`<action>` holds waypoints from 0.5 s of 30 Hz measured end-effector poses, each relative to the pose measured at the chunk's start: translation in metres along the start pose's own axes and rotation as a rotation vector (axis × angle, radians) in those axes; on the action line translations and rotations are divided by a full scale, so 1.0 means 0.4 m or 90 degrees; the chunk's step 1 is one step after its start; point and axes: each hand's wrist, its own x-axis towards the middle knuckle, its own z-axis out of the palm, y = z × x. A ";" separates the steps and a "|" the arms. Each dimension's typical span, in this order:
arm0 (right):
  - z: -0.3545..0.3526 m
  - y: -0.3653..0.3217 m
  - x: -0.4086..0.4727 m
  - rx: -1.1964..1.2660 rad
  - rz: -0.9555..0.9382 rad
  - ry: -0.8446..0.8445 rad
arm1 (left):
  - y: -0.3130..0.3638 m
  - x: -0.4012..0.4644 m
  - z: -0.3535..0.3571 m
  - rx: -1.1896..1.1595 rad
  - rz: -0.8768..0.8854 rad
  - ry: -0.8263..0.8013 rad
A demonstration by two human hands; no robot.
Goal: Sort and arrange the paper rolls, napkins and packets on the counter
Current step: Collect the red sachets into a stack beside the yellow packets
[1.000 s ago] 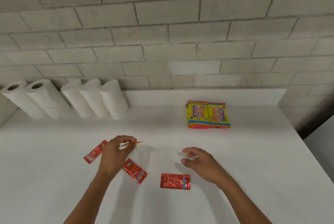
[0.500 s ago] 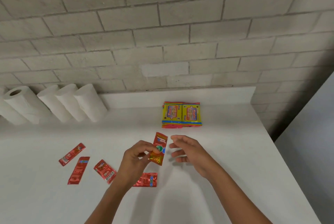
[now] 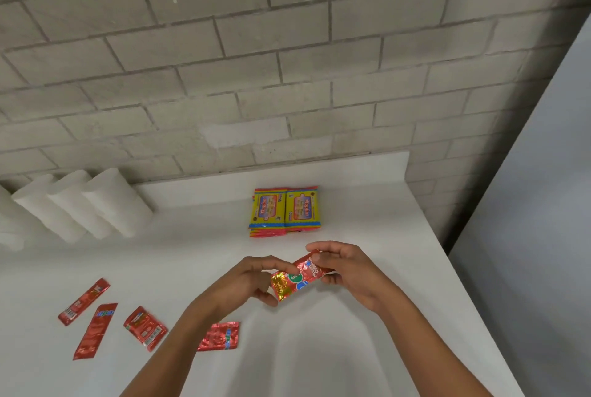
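Above the white counter (image 3: 367,348) both hands hold one red foil packet (image 3: 299,278). My left hand (image 3: 249,281) pinches its lower left end, and my right hand (image 3: 348,272) grips its upper right end. Several red packets lie flat at the left: a long one (image 3: 83,301), another long one (image 3: 96,331), a squarer one (image 3: 145,328), and one (image 3: 220,336) partly behind my left forearm. A stack of yellow packets (image 3: 284,211) sits near the back. White paper rolls (image 3: 86,204) lean against the brick wall at the back left.
A brick wall (image 3: 256,76) rises behind the counter's low white backsplash (image 3: 319,169). The counter's right edge runs diagonally beside a grey panel (image 3: 537,236), with a dark gap between them.
My left hand has carried the red packet rightward from the left group, and my right hand has taken hold of its other end. The view has turned to the right.
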 end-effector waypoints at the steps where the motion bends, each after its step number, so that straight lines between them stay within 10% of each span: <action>1: -0.017 0.003 -0.002 0.004 -0.002 0.005 | 0.012 0.013 0.007 -0.014 -0.012 0.002; 15: -0.171 0.002 0.018 -0.047 0.014 0.078 | 0.123 0.271 0.127 0.082 0.090 0.137</action>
